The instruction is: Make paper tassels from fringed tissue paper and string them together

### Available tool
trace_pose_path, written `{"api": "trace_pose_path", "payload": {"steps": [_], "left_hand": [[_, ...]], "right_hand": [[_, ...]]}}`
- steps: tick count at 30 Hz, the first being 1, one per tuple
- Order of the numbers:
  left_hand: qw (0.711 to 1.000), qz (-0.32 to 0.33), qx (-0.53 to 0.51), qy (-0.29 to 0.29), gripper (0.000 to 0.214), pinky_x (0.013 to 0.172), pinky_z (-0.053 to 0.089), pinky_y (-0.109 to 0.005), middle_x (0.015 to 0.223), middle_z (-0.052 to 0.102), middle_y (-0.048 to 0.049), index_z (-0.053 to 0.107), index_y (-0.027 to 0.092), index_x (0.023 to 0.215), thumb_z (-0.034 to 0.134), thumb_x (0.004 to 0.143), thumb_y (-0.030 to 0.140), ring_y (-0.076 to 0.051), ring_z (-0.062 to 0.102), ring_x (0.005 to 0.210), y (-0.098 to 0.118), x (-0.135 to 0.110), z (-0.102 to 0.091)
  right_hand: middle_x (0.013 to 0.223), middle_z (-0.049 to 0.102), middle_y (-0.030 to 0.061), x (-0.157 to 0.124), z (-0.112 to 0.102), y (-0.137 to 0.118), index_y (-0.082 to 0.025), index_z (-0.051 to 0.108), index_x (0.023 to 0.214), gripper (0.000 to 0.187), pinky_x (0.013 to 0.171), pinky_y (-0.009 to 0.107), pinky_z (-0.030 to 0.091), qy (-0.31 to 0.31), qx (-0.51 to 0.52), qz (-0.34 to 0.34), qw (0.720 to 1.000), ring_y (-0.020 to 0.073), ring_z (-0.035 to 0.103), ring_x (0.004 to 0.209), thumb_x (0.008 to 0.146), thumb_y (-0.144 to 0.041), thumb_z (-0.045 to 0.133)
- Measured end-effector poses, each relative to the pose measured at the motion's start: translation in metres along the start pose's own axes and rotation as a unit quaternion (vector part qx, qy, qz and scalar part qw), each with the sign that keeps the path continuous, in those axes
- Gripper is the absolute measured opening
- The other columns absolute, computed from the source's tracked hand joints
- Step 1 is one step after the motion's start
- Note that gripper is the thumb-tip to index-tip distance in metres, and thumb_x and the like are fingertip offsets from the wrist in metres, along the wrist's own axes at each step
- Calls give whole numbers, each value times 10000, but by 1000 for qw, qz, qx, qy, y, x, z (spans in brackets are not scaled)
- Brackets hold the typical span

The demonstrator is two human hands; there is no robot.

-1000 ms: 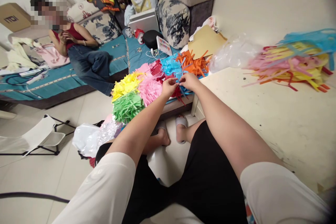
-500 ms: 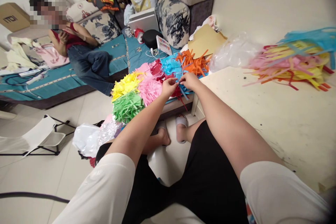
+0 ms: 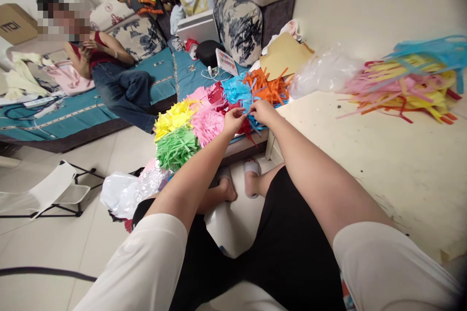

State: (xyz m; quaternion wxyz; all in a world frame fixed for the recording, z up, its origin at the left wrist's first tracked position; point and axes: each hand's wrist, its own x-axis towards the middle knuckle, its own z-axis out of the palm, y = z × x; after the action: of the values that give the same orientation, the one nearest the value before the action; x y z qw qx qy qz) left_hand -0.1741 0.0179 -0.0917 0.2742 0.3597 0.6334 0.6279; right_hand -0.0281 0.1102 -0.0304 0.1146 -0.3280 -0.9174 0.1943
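Observation:
Both my hands meet over heaps of cut paper strips on a low board. My left hand (image 3: 234,120) and my right hand (image 3: 261,111) are closed in pinches on a thin blue paper strip (image 3: 249,114) held between them. Under them lie the red strips (image 3: 245,127) and the blue heap (image 3: 236,90). Pink strips (image 3: 207,124), yellow strips (image 3: 174,117), green strips (image 3: 176,147) and orange strips (image 3: 267,86) lie around.
A cream table (image 3: 383,155) at my right carries a mixed pile of long strips (image 3: 408,87) and a clear plastic bag (image 3: 323,75). A person (image 3: 109,73) sits on a teal mat at the left. A white folding stool (image 3: 47,189) and a plastic bag (image 3: 124,192) are on the floor.
The view has drifted slightly; my hands stay pinched together over the strips, with only small finger movements.

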Motion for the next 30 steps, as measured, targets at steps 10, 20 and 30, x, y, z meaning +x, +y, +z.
{"api": "trace_pose_path", "payload": {"steps": [10, 20, 30], "left_hand": [[1000, 1, 10, 0, 228, 1002, 675, -384, 927, 867, -73, 855, 166, 991, 896, 786, 75, -222, 813, 953, 1, 0, -1], [1000, -2, 6, -2, 229, 994, 665, -381, 905, 840, -64, 849, 166, 993, 901, 789, 78, -209, 789, 913, -1, 0, -2], [1000, -6, 24, 2, 220, 901, 640, -323, 831, 788, -22, 837, 176, 1013, 876, 812, 96, -178, 743, 823, -4, 0, 1]], "right_hand": [[1258, 881, 168, 2, 3, 1, -143, 937, 1234, 292, 1149, 411, 596, -6, -7, 12, 1000, 331, 797, 1249, 1067, -168, 699], [1255, 867, 172, -1, 1, -3, -129, 914, 1216, 295, 1123, 382, 565, -9, -37, -7, 999, 322, 781, 1235, 1065, -140, 661], [1228, 854, 236, 3, 10, -6, -96, 851, 1255, 300, 1025, 387, 568, -13, -73, 2, 997, 347, 780, 1151, 1065, -165, 629]]}}
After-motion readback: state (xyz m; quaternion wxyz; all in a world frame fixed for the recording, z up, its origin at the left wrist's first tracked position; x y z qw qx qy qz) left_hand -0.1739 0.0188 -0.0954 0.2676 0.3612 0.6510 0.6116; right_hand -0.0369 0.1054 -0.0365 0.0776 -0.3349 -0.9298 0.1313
